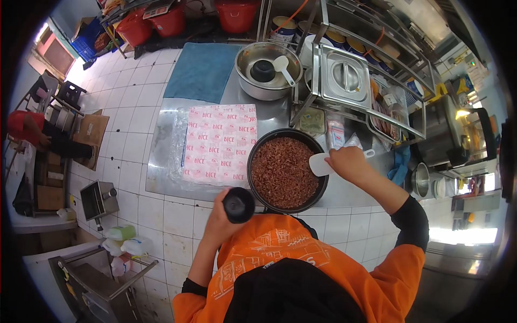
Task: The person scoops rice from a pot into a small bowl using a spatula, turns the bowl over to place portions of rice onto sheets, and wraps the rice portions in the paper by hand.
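1. With the pot as the dial's centre and twelve pointing away from the person, a blue cloth (202, 70) lies at eleven o'clock on the stainless-steel table (161, 182).
2. At ten o'clock, BICE-printed paper (221, 142) lies flat, printed face up, with clear plastic film (179, 137) along its nine o'clock side. The laying-out of this paper looks done.
3. At eight o'clock, just outside the pot, the left hand (217, 219) is wrapped around a black cup (239, 205). Whether the cup holds any rice I cannot tell.
4. Near twelve, well beyond the pot, a stainless-steel bowl (269, 93) contains a black round vessel (263, 70) and a white rice paddle (280, 64).
5. At the dial's centre, on the table's near edge, the round black pot (250, 173) holds loose reddish-brown rice (283, 173). The rice looks cooked, so that stage seems finished. It spreads across the whole pot, and all the rice I can make out is there, so I judge most of the handling remains.
6. At three o'clock, the right hand (350, 164) grips a white spatula (320, 165), its blade over the pot's rim and seemingly against the rice. The two hands are apart; both implements are already held.
7. At one o'clock, a lidded stainless-steel pan (344, 78) sits on the rack.
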Tool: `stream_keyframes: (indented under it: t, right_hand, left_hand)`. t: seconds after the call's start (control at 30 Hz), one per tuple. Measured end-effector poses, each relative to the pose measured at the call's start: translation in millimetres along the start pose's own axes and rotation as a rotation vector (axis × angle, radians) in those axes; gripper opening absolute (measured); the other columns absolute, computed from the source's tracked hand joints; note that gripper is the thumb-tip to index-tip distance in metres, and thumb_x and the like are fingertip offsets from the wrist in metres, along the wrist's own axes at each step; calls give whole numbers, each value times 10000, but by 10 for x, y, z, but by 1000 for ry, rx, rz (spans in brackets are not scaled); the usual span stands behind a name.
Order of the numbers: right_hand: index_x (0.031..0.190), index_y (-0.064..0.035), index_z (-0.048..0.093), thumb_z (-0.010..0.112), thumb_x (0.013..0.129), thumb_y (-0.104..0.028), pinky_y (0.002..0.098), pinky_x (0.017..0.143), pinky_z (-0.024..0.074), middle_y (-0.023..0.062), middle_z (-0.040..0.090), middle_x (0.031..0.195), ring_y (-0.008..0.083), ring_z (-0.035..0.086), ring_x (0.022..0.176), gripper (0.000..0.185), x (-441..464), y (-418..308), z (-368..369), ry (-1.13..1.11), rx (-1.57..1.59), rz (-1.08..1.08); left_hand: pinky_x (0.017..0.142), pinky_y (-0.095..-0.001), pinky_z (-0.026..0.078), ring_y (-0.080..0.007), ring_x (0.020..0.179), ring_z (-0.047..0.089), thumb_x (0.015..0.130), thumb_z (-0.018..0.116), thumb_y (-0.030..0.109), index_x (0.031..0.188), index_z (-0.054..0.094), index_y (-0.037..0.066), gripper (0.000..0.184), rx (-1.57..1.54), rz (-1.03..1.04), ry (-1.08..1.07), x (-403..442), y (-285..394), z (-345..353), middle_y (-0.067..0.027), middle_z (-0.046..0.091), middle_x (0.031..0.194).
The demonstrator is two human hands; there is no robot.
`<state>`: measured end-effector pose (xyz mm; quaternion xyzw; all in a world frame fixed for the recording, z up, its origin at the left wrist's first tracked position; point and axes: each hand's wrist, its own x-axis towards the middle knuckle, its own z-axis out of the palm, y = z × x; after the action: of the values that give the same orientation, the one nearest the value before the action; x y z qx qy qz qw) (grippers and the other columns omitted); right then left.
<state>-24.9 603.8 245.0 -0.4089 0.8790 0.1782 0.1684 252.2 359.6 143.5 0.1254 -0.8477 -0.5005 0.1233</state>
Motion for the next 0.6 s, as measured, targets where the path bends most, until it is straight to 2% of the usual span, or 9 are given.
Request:
stream_keyframes:
  t: [0.03, 0.13, 0.17, 0.27, 0.37, 0.47, 0.6]
  right_hand:
    - [909, -61, 684, 545, 927, -315, 441, 632, 534, 132, 685, 751, 307, 689, 729, 291, 51, -1, 23, 26, -31, 18]
    - [816, -69, 705, 529, 933, -313, 436, 638, 540, 129, 692, 768, 307, 689, 724, 323, 170, -186, 215, 13, 15, -32]
    - [787, -50, 690, 544, 922, -373, 447, 621, 540, 154, 681, 703, 342, 679, 664, 379, 209, -189, 276, 50, 53, -38]
    - [763, -43, 690, 532, 927, -376, 452, 629, 542, 166, 682, 713, 350, 680, 679, 403, 310, -305, 323, -47, 101, -81]
    - [730, -47, 690, 508, 938, -364, 463, 637, 543, 179, 678, 711, 360, 678, 681, 421, 340, -438, 230, -92, 100, -166]
    - [795, -44, 684, 484, 945, -328, 480, 628, 537, 187, 665, 688, 370, 670, 667, 378, 379, -473, 343, -149, 126, -196]
    - [895, -45, 651, 474, 940, -299, 497, 614, 526, 196, 648, 665, 380, 658, 652, 313, 374, -611, 447, -106, 157, -236]
  left_hand:
    - [988, -386, 448, -325, 1131, 571, 667, 878, 193, 1407, 211, 13, 1012, -46, 50, -24, -27, -39, 106, -206, 518, 1247]
    - [1005, -419, 427, -334, 1130, 568, 679, 868, 183, 1426, 74, 37, 1101, -138, 182, 5, -27, 49, 309, -202, 507, 1256]
    - [1012, -439, 418, -327, 1126, 568, 680, 868, 173, 1418, 19, 61, 1130, 16, 211, 55, -34, 110, 295, -194, 495, 1257]
    - [999, -420, 431, -312, 1138, 560, 669, 877, 169, 1405, 61, 69, 1103, -134, 70, 54, -103, 11, 385, -192, 483, 1254]
    - [981, -408, 444, -303, 1152, 548, 665, 882, 169, 1390, 87, 76, 1079, -189, 38, 15, -129, 7, 397, -200, 461, 1266]
    - [1050, -403, 382, -277, 1253, 423, 627, 913, 256, 1391, 177, 14, 1088, -341, -53, 10, -214, -121, 507, -157, 323, 1328]
    - [1035, -400, 401, -276, 1225, 463, 633, 909, 216, 1384, 169, 22, 1072, -367, 0, 49, -165, -152, 535, -157, 375, 1311]
